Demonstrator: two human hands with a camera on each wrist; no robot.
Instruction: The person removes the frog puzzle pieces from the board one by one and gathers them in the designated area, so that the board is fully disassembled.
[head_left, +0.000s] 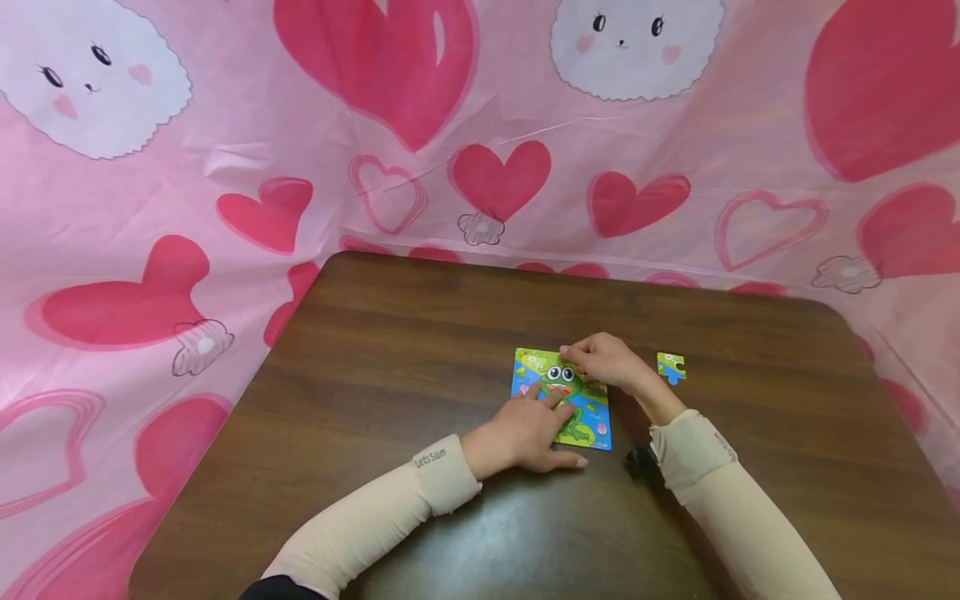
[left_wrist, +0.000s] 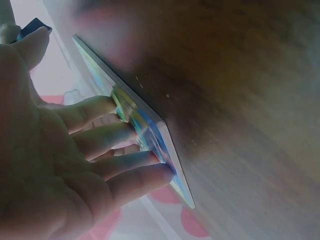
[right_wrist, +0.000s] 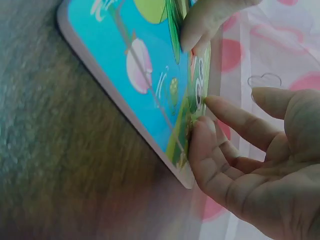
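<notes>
The left hand (head_left: 528,435) rests with spread fingers on the flat rectangular blue-and-green frog puzzle (head_left: 591,410), on the brown wood-grain worktop (head_left: 405,333). The right hand (head_left: 611,364) touches its far edge with bent fingers; whether they pinch, I cannot tell. Rightward, one small yellow-green-and-blue jigsaw piece (head_left: 667,368) lies apart.

I have room to pass left of and beyond the frog puzzle (head_left: 595,419) on the counter (head_left: 390,333); my left hand (head_left: 525,432) and right hand (head_left: 611,364) obstruct its top, my right sleeve (head_left: 750,517) its near right side.
</notes>
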